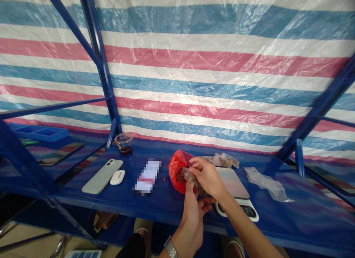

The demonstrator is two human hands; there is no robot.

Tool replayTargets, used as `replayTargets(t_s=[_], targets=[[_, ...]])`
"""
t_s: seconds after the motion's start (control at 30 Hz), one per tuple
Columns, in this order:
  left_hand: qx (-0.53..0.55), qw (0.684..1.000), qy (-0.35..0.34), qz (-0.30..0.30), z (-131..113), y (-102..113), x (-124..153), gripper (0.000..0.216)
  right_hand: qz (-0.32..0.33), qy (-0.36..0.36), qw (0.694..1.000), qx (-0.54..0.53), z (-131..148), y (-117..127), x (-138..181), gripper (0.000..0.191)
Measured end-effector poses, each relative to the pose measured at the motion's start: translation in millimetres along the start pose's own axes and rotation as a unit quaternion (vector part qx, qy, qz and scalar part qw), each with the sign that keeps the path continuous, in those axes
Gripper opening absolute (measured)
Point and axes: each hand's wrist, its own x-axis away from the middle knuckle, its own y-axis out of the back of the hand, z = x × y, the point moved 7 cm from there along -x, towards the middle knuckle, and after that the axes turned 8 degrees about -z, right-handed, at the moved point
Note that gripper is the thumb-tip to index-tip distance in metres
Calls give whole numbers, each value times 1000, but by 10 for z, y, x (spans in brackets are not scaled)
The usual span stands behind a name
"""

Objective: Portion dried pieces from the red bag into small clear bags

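My left hand [194,210] is closed around a small clear plastic bag [191,176] with brown pieces in it, held just above the blue shelf. My right hand [208,176] reaches over it from the right, its fingers pinched at the bag's mouth beside an open red plastic bag [177,165] of brown pieces. A wristwatch [170,247] shows on my left wrist. A small digital scale [235,187] sits right behind my hands.
On the blue shelf [124,199] lie a phone [102,176] face down, a white earbud case [117,177], a blurred card [148,176], a clear cup [124,142] with dark contents, filled small bags [224,160] and empty clear bags [263,182]. Blue frame posts stand at both sides; a striped tarp hangs behind.
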Motion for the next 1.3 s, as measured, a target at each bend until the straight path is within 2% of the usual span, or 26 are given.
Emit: replayTargets(t_s=[0.17, 0.3, 0.37, 0.47, 0.6, 0.7, 0.8, 0.9, 0.97, 1.07, 1.2, 1.3], targets=[[13, 1000, -2, 8, -15, 12, 18, 40, -10, 7, 1000, 4, -4, 0, -1, 24], [-9, 1000, -12, 27, -12, 29, 35, 47, -22, 11, 1000, 5, -14, 37, 19, 23], [-41, 998, -36, 24, -31, 37, 28, 51, -28, 4, 1000, -8, -14, 97, 44, 24], [-119, 986, -114, 9, -113, 27, 28, 53, -41, 3, 998, -45, 17, 259, 106, 24], [-170, 952, -253, -2, -267, -18, 157, 61, -59, 41, 996, -44, 100, 569, 230, 17], [-223, 911, -348, 7, -350, -68, 330, 53, -40, 34, 998, -28, 76, 747, 320, 21], [-306, 856, -416, 20, -378, -137, 478, 49, -54, 17, 996, -76, -48, 936, 341, 29], [-385, 811, -439, 33, -351, -193, 534, 53, -111, -15, 987, -117, -331, 1166, 289, 38], [-419, 792, -443, 29, -340, -201, 532, 55, -138, -58, 985, -87, -590, 1292, 259, 40], [-436, 773, -461, 7, -361, -193, 521, 54, -162, -98, 981, 39, -868, 1424, 275, 30], [-442, 765, -469, -5, -371, -188, 490, 52, -186, -76, 953, 226, -860, 1491, 356, 28], [-447, 764, -466, -5, -352, -179, 454, 50, -206, -82, 938, 266, -817, 1541, 400, 32]])
